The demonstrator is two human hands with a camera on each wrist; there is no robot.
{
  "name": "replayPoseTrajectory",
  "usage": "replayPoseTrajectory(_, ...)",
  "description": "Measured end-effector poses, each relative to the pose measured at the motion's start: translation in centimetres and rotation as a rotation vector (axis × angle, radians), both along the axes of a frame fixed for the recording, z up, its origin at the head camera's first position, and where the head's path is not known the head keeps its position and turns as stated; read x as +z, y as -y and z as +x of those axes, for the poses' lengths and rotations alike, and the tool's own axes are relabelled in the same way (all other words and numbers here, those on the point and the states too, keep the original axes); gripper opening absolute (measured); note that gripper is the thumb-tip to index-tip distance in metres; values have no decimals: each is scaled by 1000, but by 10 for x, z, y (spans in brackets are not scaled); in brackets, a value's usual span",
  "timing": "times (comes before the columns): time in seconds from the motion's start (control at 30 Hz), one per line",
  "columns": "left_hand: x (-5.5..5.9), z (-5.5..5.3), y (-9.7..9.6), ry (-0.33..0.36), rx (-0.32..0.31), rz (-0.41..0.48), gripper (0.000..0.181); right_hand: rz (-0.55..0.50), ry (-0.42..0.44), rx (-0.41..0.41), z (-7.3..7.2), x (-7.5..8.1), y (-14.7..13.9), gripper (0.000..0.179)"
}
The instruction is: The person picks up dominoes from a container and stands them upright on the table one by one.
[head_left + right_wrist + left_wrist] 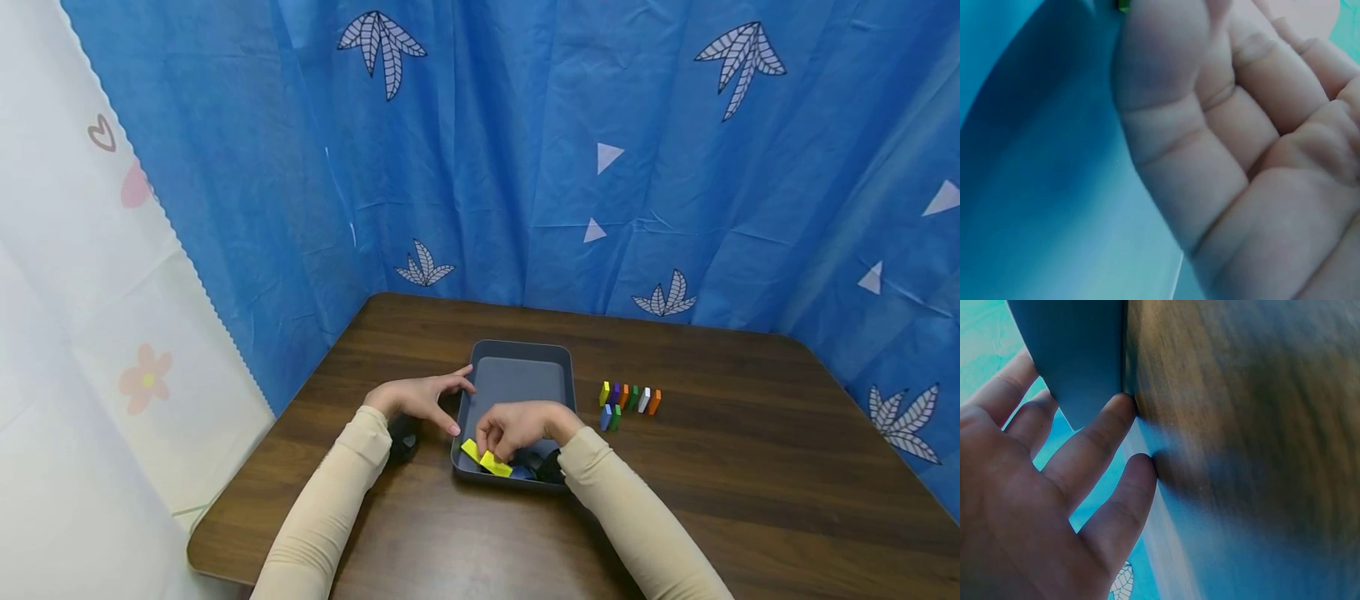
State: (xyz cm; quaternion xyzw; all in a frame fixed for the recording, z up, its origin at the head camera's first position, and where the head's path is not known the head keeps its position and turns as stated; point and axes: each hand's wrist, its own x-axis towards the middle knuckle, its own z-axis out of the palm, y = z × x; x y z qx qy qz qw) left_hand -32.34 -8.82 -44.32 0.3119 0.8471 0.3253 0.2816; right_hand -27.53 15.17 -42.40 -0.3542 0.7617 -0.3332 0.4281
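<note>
A dark grey rectangular tray [523,382] stands on the brown wooden table. My left hand [423,398] is at its left side, fingers spread; in the left wrist view the fingers [1094,447] lie along the tray's outer wall [1075,356]. Over the near end of the tray, my right hand [520,427] has curled fingers and pinches a yellow block [496,464] at its fingertips. Just left of it lies another yellow block [470,450]. The right wrist view shows the curled fingers [1169,134], with the fingertips cut off at the top.
Right of the tray, several small coloured blocks [634,398] stand upright in a row. A blue block [606,417] and a green block [617,417] stand just in front of that row. A blue curtain [480,167] hangs behind the table [750,450].
</note>
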Motion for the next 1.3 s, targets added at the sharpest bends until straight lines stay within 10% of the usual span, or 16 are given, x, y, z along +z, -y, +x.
replayPoseTrajectory(1.3, 2, 2, 0, 7, 14, 4, 78, -42, 99, 97, -3, -4, -3, 32)
